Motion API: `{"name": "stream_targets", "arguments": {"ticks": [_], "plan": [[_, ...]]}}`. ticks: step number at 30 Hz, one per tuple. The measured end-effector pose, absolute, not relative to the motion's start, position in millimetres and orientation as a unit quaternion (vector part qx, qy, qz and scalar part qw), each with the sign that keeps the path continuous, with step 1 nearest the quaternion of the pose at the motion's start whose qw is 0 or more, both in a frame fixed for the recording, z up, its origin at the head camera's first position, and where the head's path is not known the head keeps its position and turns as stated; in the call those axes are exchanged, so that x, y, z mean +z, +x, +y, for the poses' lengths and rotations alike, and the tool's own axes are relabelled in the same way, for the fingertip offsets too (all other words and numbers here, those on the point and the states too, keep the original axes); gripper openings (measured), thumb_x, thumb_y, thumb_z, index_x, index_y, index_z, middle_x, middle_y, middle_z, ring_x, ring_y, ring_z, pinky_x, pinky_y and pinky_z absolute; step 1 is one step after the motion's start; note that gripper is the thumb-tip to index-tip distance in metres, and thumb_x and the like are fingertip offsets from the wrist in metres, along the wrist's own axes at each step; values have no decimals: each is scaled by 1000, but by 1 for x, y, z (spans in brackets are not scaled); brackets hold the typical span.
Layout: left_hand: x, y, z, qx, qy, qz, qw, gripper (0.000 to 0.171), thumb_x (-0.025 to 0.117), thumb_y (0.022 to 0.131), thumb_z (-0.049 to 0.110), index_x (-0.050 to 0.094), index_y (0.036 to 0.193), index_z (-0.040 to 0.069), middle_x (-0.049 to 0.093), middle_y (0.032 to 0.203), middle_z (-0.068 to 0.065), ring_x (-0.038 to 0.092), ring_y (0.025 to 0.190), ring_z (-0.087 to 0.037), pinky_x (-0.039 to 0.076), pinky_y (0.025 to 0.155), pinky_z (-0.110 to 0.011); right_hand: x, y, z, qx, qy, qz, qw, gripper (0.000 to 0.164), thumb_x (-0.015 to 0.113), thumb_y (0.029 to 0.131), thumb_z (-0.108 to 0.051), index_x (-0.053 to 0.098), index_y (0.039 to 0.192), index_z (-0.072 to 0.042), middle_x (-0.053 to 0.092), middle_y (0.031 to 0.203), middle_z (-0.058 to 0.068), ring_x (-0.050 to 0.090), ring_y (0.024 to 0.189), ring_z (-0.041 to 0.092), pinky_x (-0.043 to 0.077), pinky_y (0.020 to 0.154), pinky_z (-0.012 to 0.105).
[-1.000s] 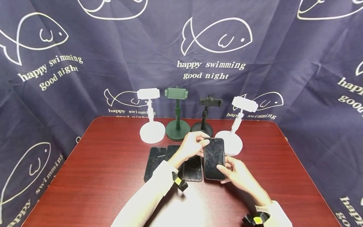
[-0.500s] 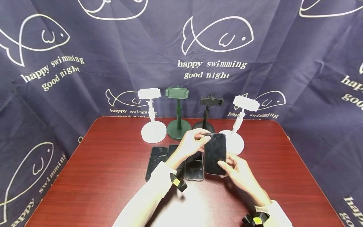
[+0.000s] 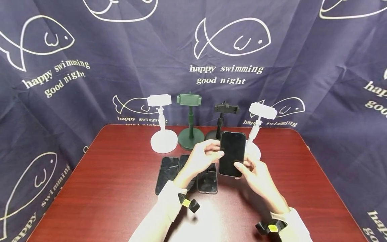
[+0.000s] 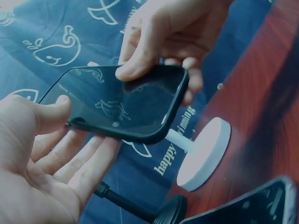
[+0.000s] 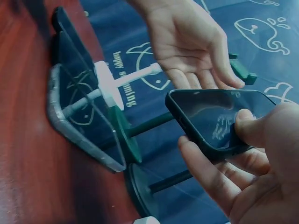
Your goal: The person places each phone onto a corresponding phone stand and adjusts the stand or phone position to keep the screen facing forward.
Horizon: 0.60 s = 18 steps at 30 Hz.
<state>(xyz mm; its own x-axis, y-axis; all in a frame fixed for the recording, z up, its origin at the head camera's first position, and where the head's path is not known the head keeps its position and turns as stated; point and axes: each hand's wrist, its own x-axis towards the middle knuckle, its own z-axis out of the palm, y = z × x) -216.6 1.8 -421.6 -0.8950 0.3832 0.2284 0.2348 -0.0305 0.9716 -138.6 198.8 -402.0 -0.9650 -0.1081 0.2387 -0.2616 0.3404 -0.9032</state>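
A black smartphone (image 3: 232, 154), its dark screen facing up, is held above the table between my two hands. My right hand (image 3: 257, 176) grips its lower right edge, thumb on the screen and fingers underneath. At the opposite long edge is my left hand (image 3: 204, 156); in the left wrist view its thumb (image 4: 55, 114) lies over the rim of the phone (image 4: 121, 105), fingers below. Just behind stand a white phone stand (image 3: 262, 110) and a black phone stand (image 3: 226, 108), their bases partly covered by the phone and hands.
Three more phones lie side by side: a left one (image 3: 167, 173), a middle one (image 3: 192, 185) largely behind my left arm, and a right one (image 3: 207, 181). A green stand (image 3: 190, 121) and another white stand (image 3: 163, 141) are at the back, before a blue fish-print curtain (image 3: 151, 67).
The phone has risen off the table area and moved away from me, slightly right, with my right hand. My left hand has shifted down along the phone's left edge.
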Motion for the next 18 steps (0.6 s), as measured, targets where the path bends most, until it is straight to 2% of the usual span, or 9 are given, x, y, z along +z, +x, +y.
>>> {"name": "stream_targets", "arguments": {"ticks": [6, 7, 9, 13, 18], "plan": [[-426, -209, 2, 653, 227, 723, 17, 35, 75, 84, 12, 65, 117, 13, 72, 101, -10, 70, 81, -13, 57, 65, -28, -397, -143, 195, 547, 118, -825, 77, 19, 64, 92, -4, 61, 109, 4, 72, 88, 22, 70, 65, 27, 58, 58, 33], [-426, -208, 3, 648, 225, 727, 12, 34, 75, 83, 12, 66, 116, 13, 73, 100, -9, 70, 80, -12, 57, 64, -28, -396, -144, 195, 552, 121, -822, 73, 19, 64, 92, -4, 61, 109, 4, 72, 88, 22, 70, 66, 27, 59, 58, 35], [-424, -206, 2, 641, 214, 737, 3, 32, 75, 83, 11, 67, 114, 15, 73, 97, -6, 69, 77, -11, 56, 60, -27, -400, -148, 197, 535, 127, -832, 78, 18, 66, 92, -8, 62, 108, 1, 73, 87, 17, 69, 64, 24, 57, 58, 30], [-418, -202, 0, 637, 188, 748, -14, 30, 76, 81, 7, 69, 109, 15, 73, 94, -5, 68, 71, -11, 54, 56, -27, -410, -159, 202, 526, 144, -833, 89, 20, 69, 91, -13, 65, 109, -8, 74, 90, 9, 68, 74, 16, 54, 63, 25], [-409, -196, -5, 640, 177, 748, -25, 30, 76, 79, 4, 70, 107, 14, 73, 94, -6, 69, 74, -11, 54, 58, -27, -408, -162, 198, 564, 164, -801, 117, 28, 71, 88, -7, 63, 115, -7, 72, 96, 13, 68, 85, 15, 54, 72, 19]]}}
